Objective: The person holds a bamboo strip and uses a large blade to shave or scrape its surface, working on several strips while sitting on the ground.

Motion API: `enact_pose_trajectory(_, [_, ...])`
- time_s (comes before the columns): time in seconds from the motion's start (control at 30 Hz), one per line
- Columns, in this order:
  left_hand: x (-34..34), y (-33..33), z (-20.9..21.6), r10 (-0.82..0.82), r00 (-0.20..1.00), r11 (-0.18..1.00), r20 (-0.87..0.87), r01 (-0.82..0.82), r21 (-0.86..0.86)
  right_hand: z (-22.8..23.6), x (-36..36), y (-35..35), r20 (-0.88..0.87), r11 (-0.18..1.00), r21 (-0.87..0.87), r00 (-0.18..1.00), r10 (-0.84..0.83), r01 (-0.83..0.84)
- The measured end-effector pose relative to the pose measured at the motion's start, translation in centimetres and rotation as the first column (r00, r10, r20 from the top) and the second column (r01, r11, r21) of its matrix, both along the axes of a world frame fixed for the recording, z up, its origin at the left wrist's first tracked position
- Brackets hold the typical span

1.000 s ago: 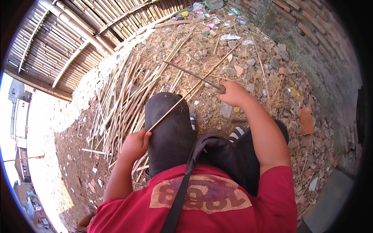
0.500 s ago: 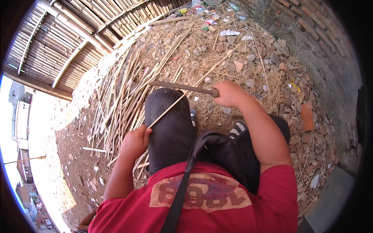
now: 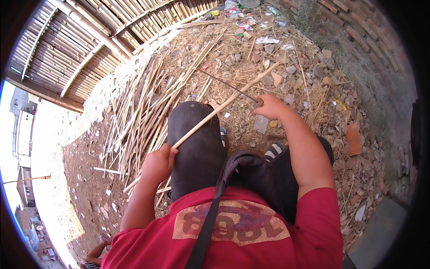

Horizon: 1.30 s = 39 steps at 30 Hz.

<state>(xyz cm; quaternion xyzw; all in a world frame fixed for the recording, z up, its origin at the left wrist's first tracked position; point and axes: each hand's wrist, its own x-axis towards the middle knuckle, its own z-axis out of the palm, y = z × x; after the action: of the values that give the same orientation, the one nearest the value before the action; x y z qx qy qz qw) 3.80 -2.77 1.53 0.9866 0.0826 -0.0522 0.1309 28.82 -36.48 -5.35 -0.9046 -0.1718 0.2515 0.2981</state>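
My left hand (image 3: 157, 163) is closed around a long pale bamboo strip (image 3: 201, 122), its thumb lying along it. The strip slants across my left knee (image 3: 190, 121) and points up and to the right, away from me. In my right hand (image 3: 272, 107) is the handle of a machete (image 3: 221, 81). Its blade is turned nearly edge-on and shows as a thin dark line crossing the strip beyond the knee. Whether blade and strip touch there, I cannot tell.
A heap of bamboo strips (image 3: 134, 116) lies on the ground at my left. A woven bamboo wall (image 3: 76, 49) rises behind it; a brick wall (image 3: 358, 45) stands on the right. Rubble, dry straw and litter (image 3: 268, 40) cover the ground ahead. Another person's limb (image 3: 96, 251) shows at the lower left.
The machete blade has turned from broadside to nearly edge-on and its tip has swung away from my knee. My right hand has shifted slightly right. The strip now shows a wider face.
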Motion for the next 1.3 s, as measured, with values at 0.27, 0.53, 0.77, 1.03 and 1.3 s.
enact_pose_trajectory(0.27, [0.0,1.3,-0.4,-0.025,0.999,0.995,-0.037,0.022,-0.097,0.9,-0.6,1.5,0.209,0.984,0.019,0.964,0.167,-0.175])
enact_pose_trajectory(0.53, [0.5,1.2,0.2,-0.046,0.998,0.993,-0.051,0.04,-0.11,1.2,-0.6,0.9,0.128,0.998,0.064,0.992,0.015,-0.023])
enact_pose_trajectory(0.77, [0.9,1.9,-0.4,-0.056,0.998,0.981,-0.039,0.048,-0.187,1.3,-1.0,2.3,0.143,0.993,0.08,0.987,0.07,-0.082])
enact_pose_trajectory(1.03, [0.7,0.9,0.6,0.001,0.999,0.997,-0.053,-0.005,-0.077,4.0,-1.9,3.4,0.122,0.979,-0.069,0.972,0.2,-0.193])
enact_pose_trajectory(1.3, [0.8,1.2,-0.2,-0.047,0.999,0.999,-0.013,0.046,-0.02,2.2,0.3,0.0,0.078,0.997,-0.065,0.996,0.053,-0.048])
